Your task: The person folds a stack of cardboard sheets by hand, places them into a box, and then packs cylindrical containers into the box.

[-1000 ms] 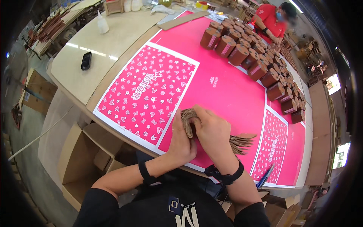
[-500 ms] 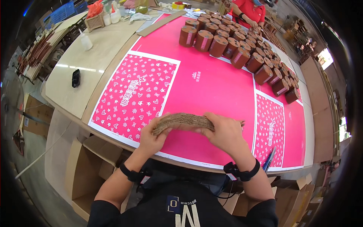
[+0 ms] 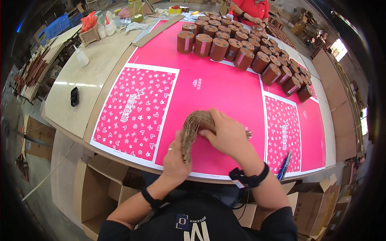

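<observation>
Over the pink printed sheet (image 3: 225, 94) I hold a thick strip of brown honeycomb cardboard (image 3: 196, 120), bent into an arch. My left hand (image 3: 177, 160) presses along the outer side of its lower left end, with a ring showing on one finger. My right hand (image 3: 227, 134) grips the upper right part, thumb on the inside of the bend and fingers over the outer side. The strip's frayed far end (image 3: 249, 133) pokes out beyond my right hand, which hides the stretch between.
Rows of brown cylindrical boxes (image 3: 219, 49) cover the far right of the table. Behind them stands a person in red (image 3: 251, 10). A blue-and-dark scissors-like tool (image 3: 285, 165) lies near the right front edge. A white squeeze bottle (image 3: 81, 56) stands left; cardboard cartons (image 3: 98, 193) sit below.
The strip has gone from a shallow, nearly level curve to a tighter arch. My left hand has turned upright and moved down and right; my right hand has shifted slightly left.
</observation>
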`<state>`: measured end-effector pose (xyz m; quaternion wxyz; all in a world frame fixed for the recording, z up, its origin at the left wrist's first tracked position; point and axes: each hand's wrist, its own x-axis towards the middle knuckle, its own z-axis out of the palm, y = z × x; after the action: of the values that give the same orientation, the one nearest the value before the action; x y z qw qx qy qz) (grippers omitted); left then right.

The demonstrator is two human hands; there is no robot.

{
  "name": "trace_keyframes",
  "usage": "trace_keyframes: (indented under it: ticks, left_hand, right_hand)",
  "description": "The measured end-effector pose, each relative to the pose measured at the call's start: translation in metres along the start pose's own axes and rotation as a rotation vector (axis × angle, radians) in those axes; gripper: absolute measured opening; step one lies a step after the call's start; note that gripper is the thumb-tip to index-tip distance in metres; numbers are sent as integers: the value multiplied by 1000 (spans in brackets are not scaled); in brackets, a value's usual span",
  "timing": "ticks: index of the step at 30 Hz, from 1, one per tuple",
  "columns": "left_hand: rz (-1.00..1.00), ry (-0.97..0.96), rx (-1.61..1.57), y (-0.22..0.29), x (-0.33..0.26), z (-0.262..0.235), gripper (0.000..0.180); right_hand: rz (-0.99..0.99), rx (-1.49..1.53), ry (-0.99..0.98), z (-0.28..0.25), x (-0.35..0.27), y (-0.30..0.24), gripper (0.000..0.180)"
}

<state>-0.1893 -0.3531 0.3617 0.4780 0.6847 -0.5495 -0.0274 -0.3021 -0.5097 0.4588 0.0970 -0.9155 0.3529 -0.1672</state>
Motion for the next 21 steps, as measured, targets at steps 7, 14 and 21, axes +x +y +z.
trace_keyframes:
  ticks: [7,14,21]
  left_hand:
    - [43,-16,69,5,2,-7,75]
    - [310,-191,24,38,-3,44,90]
    - [64,-81,-222,9,4,35,83]
  right_hand:
    - [216,-146,-144,-21,-26,28,40]
    - [397,-128,-102,-2,-5,21,39]
    - [192,327,-89,-22,-37,26,61]
